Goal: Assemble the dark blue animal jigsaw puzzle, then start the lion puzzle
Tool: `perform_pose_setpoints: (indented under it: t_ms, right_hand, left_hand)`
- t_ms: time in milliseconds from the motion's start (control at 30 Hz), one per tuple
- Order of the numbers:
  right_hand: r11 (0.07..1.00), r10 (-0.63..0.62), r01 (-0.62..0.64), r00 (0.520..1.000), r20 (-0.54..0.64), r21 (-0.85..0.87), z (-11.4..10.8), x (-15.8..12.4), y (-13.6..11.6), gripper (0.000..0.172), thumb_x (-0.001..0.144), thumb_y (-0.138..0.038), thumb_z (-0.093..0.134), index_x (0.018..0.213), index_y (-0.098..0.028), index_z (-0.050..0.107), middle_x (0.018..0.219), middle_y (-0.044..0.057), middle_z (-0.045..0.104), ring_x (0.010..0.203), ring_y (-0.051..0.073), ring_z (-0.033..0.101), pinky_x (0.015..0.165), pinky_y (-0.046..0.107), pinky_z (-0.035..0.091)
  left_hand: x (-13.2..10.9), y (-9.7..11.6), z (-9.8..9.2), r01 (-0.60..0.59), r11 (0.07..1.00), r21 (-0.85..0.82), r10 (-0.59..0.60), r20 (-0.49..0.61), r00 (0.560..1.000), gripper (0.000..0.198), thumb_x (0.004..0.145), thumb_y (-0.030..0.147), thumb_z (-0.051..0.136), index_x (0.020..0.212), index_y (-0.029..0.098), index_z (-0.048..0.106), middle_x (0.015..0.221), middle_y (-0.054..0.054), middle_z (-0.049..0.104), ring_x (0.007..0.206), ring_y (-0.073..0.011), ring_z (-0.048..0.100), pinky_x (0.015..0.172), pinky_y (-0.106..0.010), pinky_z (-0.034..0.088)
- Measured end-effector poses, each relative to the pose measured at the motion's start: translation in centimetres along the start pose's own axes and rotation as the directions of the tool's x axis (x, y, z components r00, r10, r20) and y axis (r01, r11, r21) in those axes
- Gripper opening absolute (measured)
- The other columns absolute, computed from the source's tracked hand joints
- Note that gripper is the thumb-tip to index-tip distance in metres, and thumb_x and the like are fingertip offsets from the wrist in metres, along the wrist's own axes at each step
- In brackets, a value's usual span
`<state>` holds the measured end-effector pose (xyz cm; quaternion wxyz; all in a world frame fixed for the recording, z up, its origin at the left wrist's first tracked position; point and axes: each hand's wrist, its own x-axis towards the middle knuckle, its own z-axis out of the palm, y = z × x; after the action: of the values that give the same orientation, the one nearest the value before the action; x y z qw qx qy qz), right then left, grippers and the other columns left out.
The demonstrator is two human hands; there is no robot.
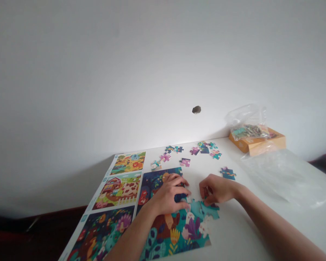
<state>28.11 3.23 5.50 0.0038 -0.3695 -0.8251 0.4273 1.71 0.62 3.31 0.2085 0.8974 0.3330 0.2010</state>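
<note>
A partly joined jigsaw puzzle [163, 221] with forest animals lies on the white table. My left hand [170, 192] rests palm down on its upper part, fingers spread. At the puzzle's right edge, my right hand [216, 188] has its fingers curled in a pinch on a teal puzzle piece [211, 209], which lies against the joined part; the fingertips partly hide it. Just beyond the right hand is a loose dark blue piece [228, 173]. Several more loose pieces lie farther back, among them a pink one [184, 162] and one with a white figure [155, 165].
A printed picture sheet [116, 190] with farm, safari and forest scenes runs along the table's left side. At the back right, a clear bag of pieces [248, 130] sits on an orange box [268, 143]. Empty plastic wrap [290, 185] lies in front. A wall [152, 90] stands behind.
</note>
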Motion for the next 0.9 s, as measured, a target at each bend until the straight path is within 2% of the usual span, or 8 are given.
perform_pose_setpoints:
  t_ms: [200,733,833,900]
  right_hand:
    - [0.996,0.008,-0.01,1.0,-0.027,-0.091,-0.1,-0.1,-0.2,0.021,0.069,-0.031,0.075,0.086,-0.019,0.072,0.078,-0.001,0.07,0.066,0.013,0.061,0.057,0.021,0.04]
    - [0.978,0.035,-0.052,0.996,-0.087,-0.203,0.1,-0.5,-1.6,0.019,0.069,-0.028,0.07,0.088,-0.023,0.07,0.079,-0.002,0.072,0.067,0.014,0.062,0.058,0.023,0.038]
    - [0.973,0.038,-0.061,0.994,-0.107,-0.224,0.3,-0.6,-1.8,0.023,0.069,-0.028,0.069,0.092,-0.024,0.069,0.079,-0.002,0.073,0.069,0.016,0.064,0.061,0.024,0.039]
    - [0.972,0.041,-0.065,0.993,-0.106,-0.225,0.4,-0.6,-1.8,0.024,0.069,-0.029,0.069,0.093,-0.025,0.069,0.08,-0.002,0.074,0.07,0.016,0.064,0.062,0.024,0.039]
  left_hand:
    - [0.0,0.0,0.0,0.005,1.0,0.001,-0.005,-0.003,1.0,0.033,0.073,0.046,0.082,0.1,0.029,0.074,0.118,-0.002,0.063,0.115,-0.0255,0.048,0.103,-0.04,0.037]
    - [0.0,0.2,-0.1,0.008,1.0,0.023,-0.008,0.007,1.0,0.032,0.073,0.044,0.082,0.101,0.029,0.075,0.118,-0.003,0.062,0.115,-0.026,0.047,0.104,-0.042,0.037]
    - [0.1,0.9,-0.2,-0.018,1.0,0.014,0.018,0.023,1.0,0.024,0.079,0.037,0.079,0.102,0.031,0.076,0.123,-0.003,0.06,0.121,-0.0264,0.044,0.107,-0.042,0.037]
    - [0.3,1.4,-0.1,-0.064,0.998,0.007,0.063,0.055,0.996,0.022,0.085,0.024,0.071,0.103,0.037,0.076,0.128,-0.001,0.057,0.125,-0.0252,0.042,0.11,-0.043,0.035]
